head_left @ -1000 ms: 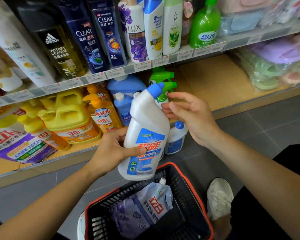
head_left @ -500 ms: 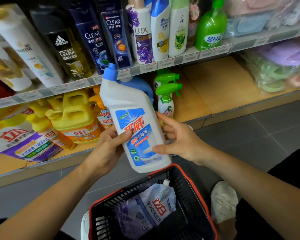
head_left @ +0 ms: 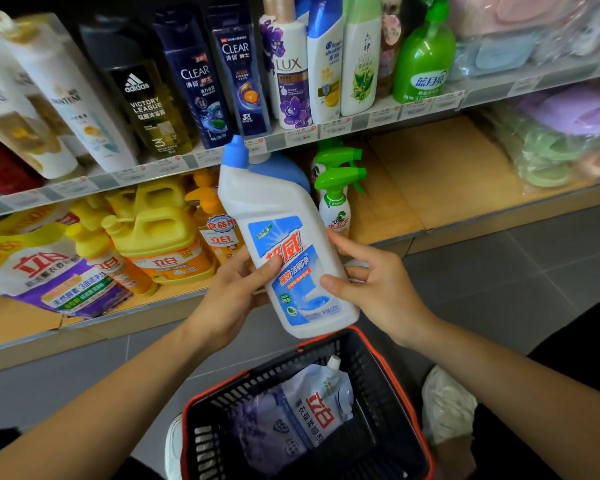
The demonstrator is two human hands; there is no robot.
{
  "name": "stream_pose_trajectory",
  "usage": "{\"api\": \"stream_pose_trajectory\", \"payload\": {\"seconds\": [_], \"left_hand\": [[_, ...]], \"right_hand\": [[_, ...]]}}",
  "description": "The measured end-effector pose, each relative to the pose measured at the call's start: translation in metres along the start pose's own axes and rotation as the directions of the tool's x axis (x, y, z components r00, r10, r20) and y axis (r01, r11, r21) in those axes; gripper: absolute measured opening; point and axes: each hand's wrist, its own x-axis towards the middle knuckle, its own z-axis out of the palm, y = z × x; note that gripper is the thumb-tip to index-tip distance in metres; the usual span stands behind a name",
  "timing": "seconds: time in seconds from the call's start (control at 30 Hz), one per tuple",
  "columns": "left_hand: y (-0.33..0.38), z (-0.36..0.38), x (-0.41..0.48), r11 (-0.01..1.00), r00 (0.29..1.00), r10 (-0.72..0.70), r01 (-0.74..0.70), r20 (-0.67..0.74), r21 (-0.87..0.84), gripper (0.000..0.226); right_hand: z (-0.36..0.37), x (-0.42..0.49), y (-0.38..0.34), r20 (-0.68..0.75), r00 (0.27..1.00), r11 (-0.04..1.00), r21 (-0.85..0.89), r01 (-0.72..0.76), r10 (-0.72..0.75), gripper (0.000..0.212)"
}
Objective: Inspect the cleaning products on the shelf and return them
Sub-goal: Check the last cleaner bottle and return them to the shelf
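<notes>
A white toilet-cleaner bottle (head_left: 284,247) with a blue angled cap and a blue label is held up in front of the lower shelf (head_left: 440,188), label towards me, neck tilted up to the left. My left hand (head_left: 232,296) grips its left side, thumb across the label. My right hand (head_left: 371,282) holds its right side, thumb on the label and fingers behind. Behind the bottle stand two green-trigger spray bottles (head_left: 336,199) and a blue jug (head_left: 284,171), partly hidden.
Yellow detergent jugs (head_left: 156,233) and refill pouches (head_left: 49,271) fill the lower shelf's left; its right part shows bare wood. Shampoo bottles (head_left: 236,74) line the upper shelf. Below my hands sits a black basket (head_left: 406,393) with a red rim, holding a pouch (head_left: 309,417).
The bottle swung from leaning right, cap by my right hand, to leaning left with its label facing me. My right hand moved from the neck down to the bottle's right side.
</notes>
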Motion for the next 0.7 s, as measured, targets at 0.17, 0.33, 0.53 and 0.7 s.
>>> {"api": "stream_pose_trajectory", "payload": {"seconds": [0.17,0.33,0.53,0.7], "left_hand": [[0.004,-0.002,-0.01,0.99,0.998,0.064,-0.067,0.025,0.124,0.043],[0.015,0.005,-0.019,0.965,0.986,0.141,-0.157,0.086,0.21,0.061],[0.028,0.003,-0.026,0.955,0.978,0.197,-0.206,0.066,0.211,0.066],[0.031,-0.004,-0.03,0.982,0.99,0.139,-0.141,0.024,0.126,0.064]], "right_hand": [[-0.001,0.0,0.01,0.064,0.99,0.986,0.098,-0.133,0.127,0.053],[-0.005,0.004,0.011,0.2,0.948,0.905,0.304,-0.299,0.246,0.042],[-0.005,0.004,0.005,0.335,0.912,0.855,0.372,-0.36,0.238,0.047],[-0.008,0.001,-0.006,0.413,0.886,0.908,0.25,-0.335,0.213,0.072]]}}
